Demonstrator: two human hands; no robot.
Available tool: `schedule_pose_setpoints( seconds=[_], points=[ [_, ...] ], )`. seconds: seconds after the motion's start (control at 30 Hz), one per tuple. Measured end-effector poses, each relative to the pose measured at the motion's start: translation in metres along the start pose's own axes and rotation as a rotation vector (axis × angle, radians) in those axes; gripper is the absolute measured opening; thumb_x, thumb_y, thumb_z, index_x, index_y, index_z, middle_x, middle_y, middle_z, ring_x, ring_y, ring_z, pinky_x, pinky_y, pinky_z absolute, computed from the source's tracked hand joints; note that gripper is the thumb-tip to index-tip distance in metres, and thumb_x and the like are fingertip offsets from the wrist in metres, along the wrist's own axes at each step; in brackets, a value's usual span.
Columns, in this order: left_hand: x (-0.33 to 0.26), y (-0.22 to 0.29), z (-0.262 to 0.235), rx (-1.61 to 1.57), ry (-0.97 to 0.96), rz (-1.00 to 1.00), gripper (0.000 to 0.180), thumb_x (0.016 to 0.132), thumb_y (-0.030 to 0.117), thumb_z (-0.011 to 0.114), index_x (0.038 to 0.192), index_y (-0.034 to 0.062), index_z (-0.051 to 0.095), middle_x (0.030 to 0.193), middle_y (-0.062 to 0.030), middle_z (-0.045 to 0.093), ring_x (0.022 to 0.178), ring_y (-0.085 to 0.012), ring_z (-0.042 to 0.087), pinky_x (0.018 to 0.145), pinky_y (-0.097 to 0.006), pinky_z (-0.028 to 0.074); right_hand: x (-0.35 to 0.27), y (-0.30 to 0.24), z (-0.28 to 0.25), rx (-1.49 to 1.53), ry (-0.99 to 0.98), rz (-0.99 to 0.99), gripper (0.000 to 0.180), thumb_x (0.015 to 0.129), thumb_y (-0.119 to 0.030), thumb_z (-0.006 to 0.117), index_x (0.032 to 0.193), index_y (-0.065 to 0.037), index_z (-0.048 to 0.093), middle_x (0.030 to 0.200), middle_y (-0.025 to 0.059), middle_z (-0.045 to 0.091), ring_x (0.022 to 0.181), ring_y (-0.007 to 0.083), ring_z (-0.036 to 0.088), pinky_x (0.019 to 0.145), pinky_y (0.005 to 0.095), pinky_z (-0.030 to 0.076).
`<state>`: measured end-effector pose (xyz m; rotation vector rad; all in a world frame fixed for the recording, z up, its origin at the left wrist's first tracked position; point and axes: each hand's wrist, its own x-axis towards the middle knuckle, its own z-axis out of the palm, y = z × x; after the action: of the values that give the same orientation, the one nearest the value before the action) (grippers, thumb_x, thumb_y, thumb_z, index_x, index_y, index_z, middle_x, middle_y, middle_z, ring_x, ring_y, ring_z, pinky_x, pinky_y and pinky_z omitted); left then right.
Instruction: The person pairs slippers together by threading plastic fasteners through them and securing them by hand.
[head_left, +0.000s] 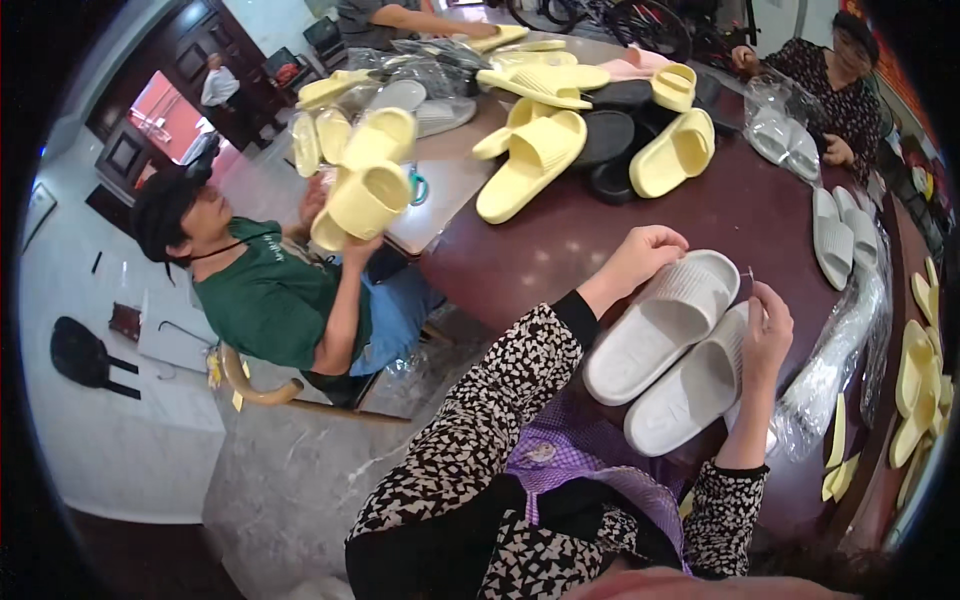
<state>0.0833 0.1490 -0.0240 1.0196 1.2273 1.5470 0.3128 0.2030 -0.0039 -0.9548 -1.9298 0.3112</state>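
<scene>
Two white slide slippers [665, 320] lie side by side, soles partly up, on the dark red-brown table [600, 235] in front of me. My left hand [645, 252] is curled at the far edge of the upper slipper, fingers closed against its strap. My right hand [765, 325] hovers over the side of the lower white slipper [695, 388], fingertips pinched on a thin, small sliver [750, 273] too fine to identify. Both my sleeves are black-and-white patterned.
A seated person in a green shirt [270, 295] at the left holds up yellow slippers [365, 195]. Yellow and black slippers [575, 140] are piled across the table. More white slippers [838, 235], clear plastic bags [830, 375] and yellow pieces [915, 385] lie right. Another person [840, 95] sits far right.
</scene>
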Motion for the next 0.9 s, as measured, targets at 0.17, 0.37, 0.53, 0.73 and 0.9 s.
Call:
schedule_pose_setpoints(
  seconds=[0.17,0.37,0.53,0.73,0.9],
  points=[
    [0.004,-0.028,-0.023,0.002,0.126,-0.003,0.015,0.085,0.008,0.058,0.097,0.0012,0.064,0.085,-0.0022,0.065,0.071,-0.006,0.057,0.063,-0.021,0.046,-0.01,-0.022,-0.024,0.24,-0.02,0.014,0.014,0.085,-0.004,0.059,0.097,0.002,0.064,0.088,0.0103,0.067,0.078,0.0178,0.062,0.072,0.0262,0.047],
    [0.007,-0.033,-0.014,0.126,0.077,0.006,0.016,0.087,0.012,0.057,0.096,0.0009,0.064,0.082,-0.0023,0.063,0.067,-0.0073,0.056,0.059,-0.021,0.046,-0.053,-0.038,-0.042,0.219,-0.518,0.211,0.018,0.084,-0.004,0.06,0.1,0.004,0.061,0.098,0.0166,0.063,0.088,0.0227,0.062,0.075,0.0305,0.047],
    [0.002,-0.032,-0.01,0.125,0.029,-0.023,0.016,0.087,0.013,0.057,0.095,0.0002,0.064,0.081,-0.0014,0.063,0.066,-0.007,0.055,0.056,-0.021,0.045,-0.048,-0.03,-0.032,-0.192,-0.434,-0.112,0.026,0.082,-0.014,0.064,0.099,0.005,0.058,0.09,0.0201,0.061,0.086,0.0374,0.057,0.075,0.0425,0.045],
    [-0.001,-0.04,-0.006,0.144,-0.021,-0.017,0.018,0.087,0.014,0.058,0.096,-0.0001,0.064,0.082,-0.0013,0.063,0.065,-0.007,0.055,0.054,-0.022,0.045,-0.035,-0.023,-0.014,-0.198,-0.49,0.208,0.034,0.081,-0.025,0.067,0.089,0.006,0.054,0.089,0.0261,0.058,0.086,0.0437,0.053,0.075,0.0481,0.041],
    [-0.007,-0.016,-0.009,0.195,-0.097,-0.061,0.02,0.087,0.016,0.06,0.099,0.0,0.064,0.082,-0.0016,0.063,0.063,-0.0075,0.056,0.054,-0.022,0.045,-0.026,-0.015,0.008,-0.264,-0.389,0.252,0.036,0.078,-0.027,0.068,0.081,0.006,0.054,0.082,0.0249,0.058,0.078,0.0416,0.054,0.071,0.0472,0.042]
  ],
)
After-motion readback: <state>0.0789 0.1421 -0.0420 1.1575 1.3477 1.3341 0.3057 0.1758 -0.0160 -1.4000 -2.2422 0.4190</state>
